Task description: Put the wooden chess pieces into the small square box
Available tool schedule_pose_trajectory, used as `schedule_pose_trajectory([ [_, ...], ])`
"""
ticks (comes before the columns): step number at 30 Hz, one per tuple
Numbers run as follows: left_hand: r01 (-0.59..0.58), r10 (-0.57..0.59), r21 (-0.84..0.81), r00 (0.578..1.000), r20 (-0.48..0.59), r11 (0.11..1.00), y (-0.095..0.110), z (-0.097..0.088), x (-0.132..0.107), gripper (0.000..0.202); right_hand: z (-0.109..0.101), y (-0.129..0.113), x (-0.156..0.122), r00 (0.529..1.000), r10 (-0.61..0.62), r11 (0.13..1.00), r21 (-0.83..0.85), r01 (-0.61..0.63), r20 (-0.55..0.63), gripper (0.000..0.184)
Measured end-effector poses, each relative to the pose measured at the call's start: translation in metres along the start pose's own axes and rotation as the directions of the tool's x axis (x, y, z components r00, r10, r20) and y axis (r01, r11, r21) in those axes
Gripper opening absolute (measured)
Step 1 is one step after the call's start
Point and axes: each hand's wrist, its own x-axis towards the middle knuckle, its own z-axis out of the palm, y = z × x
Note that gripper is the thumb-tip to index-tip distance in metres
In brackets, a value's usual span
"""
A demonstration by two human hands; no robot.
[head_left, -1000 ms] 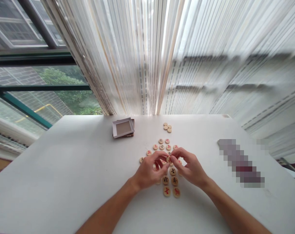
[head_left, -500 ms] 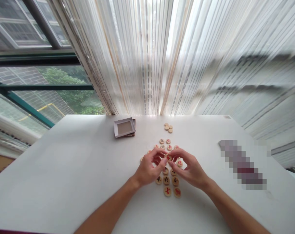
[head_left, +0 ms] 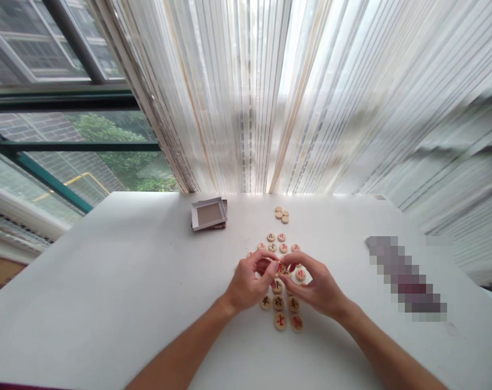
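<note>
Several round wooden chess pieces (head_left: pixel 280 320) with red or black characters lie face up on a white table (head_left: pixel 128 281). My left hand (head_left: pixel 250 281) and my right hand (head_left: pixel 313 284) meet over the middle of the group, fingers curled. Thumb and forefinger of each hand pinch around a piece (head_left: pixel 280 267) between them; which hand grips it I cannot make out. Three plain pieces (head_left: pixel 282 214) lie apart, farther back.
A small open cardboard box (head_left: pixel 208 214) sits at the back left of the pieces. A blurred-out object (head_left: pixel 406 276) lies at the right. Striped curtains (head_left: pixel 311 97) hang behind the table's far edge, and a window (head_left: pixel 67 135) is at the left.
Both hands stayed together over the pieces, shifting slightly toward me. The pinched piece has been worked between the fingertips. The camera tilted a little.
</note>
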Motion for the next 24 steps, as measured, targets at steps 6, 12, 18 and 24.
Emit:
schedule_pose_trajectory([
  [6,-0.019,0.021,-0.026,0.997,0.074,0.999,0.0005,-0.0002,-0.0006,0.028,-0.0028,-0.0001,0.0032,0.999,0.039,0.998,0.057,-0.038,-0.012,0.022],
  [12,-0.043,0.042,0.000,0.996,0.080,0.999,0.0028,-0.0008,-0.0012,0.032,-0.0038,-0.0020,0.0017,0.995,0.094,0.984,0.148,-0.096,0.022,0.020],
  [18,-0.114,0.106,0.123,0.992,0.072,0.986,0.0009,-0.0001,-0.0027,0.031,-0.0018,-0.0024,0.0039,0.988,0.154,0.973,0.174,-0.155,0.018,0.009],
  [24,-0.178,0.162,0.231,0.983,0.088,0.956,-0.0024,0.0027,-0.0030,0.025,0.0023,-0.0006,0.0024,0.976,0.216,0.972,0.102,-0.211,-0.040,0.013],
])
